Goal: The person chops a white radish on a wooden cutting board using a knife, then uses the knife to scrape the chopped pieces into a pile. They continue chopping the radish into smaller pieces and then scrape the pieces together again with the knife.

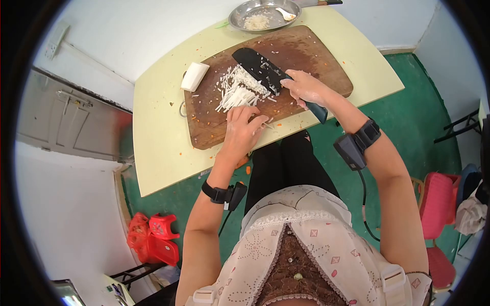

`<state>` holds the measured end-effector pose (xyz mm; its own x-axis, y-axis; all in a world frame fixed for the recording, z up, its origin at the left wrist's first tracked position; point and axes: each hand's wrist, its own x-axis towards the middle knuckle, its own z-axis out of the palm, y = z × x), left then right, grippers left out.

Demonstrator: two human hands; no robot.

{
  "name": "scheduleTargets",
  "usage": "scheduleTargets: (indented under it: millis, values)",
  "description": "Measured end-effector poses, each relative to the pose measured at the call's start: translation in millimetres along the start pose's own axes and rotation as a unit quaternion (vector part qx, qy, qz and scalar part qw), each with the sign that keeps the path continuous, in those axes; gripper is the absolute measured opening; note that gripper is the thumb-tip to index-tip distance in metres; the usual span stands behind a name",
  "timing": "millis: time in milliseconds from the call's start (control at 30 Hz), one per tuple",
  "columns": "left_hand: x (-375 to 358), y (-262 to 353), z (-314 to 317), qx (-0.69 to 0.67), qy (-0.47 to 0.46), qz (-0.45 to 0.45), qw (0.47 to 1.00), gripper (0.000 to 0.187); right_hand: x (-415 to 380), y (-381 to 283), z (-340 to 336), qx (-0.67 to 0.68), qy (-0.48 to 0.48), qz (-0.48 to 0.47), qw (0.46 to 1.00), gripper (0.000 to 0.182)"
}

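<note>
My right hand is closed round the handle of a black cleaver. The blade lies over the cutting board, pointing up and left, with white bits stuck to it. My left hand is at the board's near edge, its curled fingertips pressed on the near end of a pile of white radish strips. Finer chopped pieces lie at the pile's far side, beside the blade. A larger peeled chunk of white radish rests at the board's left edge.
The board lies on a pale yellow table with scattered orange bits. Behind it stands a metal pan holding pale chopped pieces and a white spoon. Red plastic stools are on the floor at left, a red chair at right.
</note>
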<state>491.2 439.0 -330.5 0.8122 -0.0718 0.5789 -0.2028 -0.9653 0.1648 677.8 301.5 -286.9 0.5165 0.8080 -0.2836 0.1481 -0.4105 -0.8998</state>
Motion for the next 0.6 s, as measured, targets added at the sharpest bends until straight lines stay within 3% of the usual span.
scheduleTargets:
  millis: [167, 500, 600]
  values:
    - [5, -6, 9, -0.005, 0.017, 0.036, 0.999, 0.024, 1, 12, -10, 0.157, -0.033, 0.028, 0.987, 0.015]
    - [13, 2, 12, -0.035, 0.032, 0.015, 0.999, 0.018, 3, 16, -13, 0.152, -0.068, 0.012, 0.986, 0.015]
    - [12, -9, 11, -0.044, 0.083, -0.041, 0.995, 0.015, 5, 16, -15, 0.144, -0.073, 0.008, 0.987, 0.016]
